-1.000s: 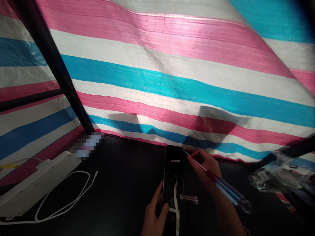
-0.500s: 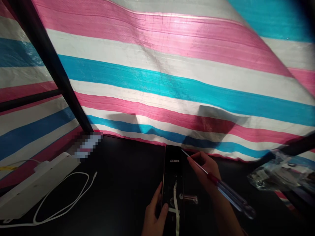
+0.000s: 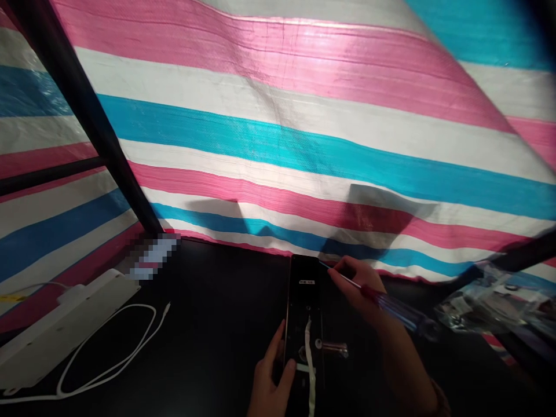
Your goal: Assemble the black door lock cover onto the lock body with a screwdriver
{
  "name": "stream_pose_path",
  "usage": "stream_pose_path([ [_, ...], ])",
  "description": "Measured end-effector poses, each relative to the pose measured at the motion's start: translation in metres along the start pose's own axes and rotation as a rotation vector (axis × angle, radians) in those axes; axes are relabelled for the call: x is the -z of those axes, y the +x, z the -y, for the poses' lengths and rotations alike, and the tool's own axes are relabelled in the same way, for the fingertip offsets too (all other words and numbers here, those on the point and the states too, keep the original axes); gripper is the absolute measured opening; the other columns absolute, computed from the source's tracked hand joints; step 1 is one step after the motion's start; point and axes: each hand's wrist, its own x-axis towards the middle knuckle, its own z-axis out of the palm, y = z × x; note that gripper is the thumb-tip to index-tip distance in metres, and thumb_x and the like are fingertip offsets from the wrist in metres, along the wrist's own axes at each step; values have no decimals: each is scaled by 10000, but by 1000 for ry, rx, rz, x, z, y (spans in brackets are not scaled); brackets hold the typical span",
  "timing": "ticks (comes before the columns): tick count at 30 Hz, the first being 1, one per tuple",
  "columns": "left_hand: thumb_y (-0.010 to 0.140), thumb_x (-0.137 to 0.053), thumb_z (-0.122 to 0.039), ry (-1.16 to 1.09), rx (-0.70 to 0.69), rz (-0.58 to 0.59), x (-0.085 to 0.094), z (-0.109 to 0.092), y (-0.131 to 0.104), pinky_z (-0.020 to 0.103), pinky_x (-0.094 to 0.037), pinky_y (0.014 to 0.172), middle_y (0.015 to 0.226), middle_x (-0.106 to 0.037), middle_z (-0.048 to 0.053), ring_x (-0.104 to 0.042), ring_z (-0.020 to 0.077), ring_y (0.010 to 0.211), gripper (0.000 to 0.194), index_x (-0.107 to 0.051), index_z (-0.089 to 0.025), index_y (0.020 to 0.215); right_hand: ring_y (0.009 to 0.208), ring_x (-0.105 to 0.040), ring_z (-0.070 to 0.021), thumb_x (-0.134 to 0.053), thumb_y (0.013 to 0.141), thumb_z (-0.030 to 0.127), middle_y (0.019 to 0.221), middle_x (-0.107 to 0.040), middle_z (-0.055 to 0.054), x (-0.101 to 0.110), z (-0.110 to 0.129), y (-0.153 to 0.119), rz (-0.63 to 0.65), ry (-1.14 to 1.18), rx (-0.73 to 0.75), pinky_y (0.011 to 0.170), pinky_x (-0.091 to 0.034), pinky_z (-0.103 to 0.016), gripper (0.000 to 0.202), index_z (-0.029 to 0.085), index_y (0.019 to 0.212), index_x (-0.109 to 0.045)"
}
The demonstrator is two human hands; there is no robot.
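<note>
A long black device (image 3: 305,298) with a small white label lies on the dark table, and a pale flat strip (image 3: 309,353) runs down its lower half. My left hand (image 3: 273,376) grips the device's lower left edge, thumb on its face. In my right hand (image 3: 354,284) is a screwdriver (image 3: 369,292) with a thin shaft and a red and clear handle; its tip is at the device's upper right edge. A small clear cylindrical piece (image 3: 334,348) sticks out at the device's right side.
A white power strip (image 3: 65,330) and a looped white cable (image 3: 150,307) are on the left. Clear plastic bags (image 3: 486,301) with parts sit at the right. Striped sheeting (image 3: 278,150) on a black frame rises behind the table (image 3: 208,324).
The screwdriver's handle has shifted slightly left and up, and looks blurred. My left hand keeps its hold on the device. The view has shifted a little.
</note>
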Motion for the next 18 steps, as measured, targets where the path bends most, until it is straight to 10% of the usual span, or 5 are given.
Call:
stream_pose_path([
  [9, 923, -612, -499, -9, -9, -19, -2, -7, 0, 407, -492, 1085, 1380, -665, 104, -619, 289, 1280, 655, -465, -245, 1509, 597, -574, -155, -668, 730, 306, 634, -640, 2, 28, 25, 59, 354, -5, 44, 518, -378, -258, 113, 206, 680, -657],
  [18, 947, -567, -523, 24, -64, -18, 0, 14, 2, 379, -517, 1059, 1387, -662, 90, -633, 273, 1268, 635, -439, -287, 1524, 761, -684, -232, -617, 828, 254, 784, -737, -69, -1, 26, 61, 69, -69, 211, 707, -470, -327, 128, 196, 754, -703],
])
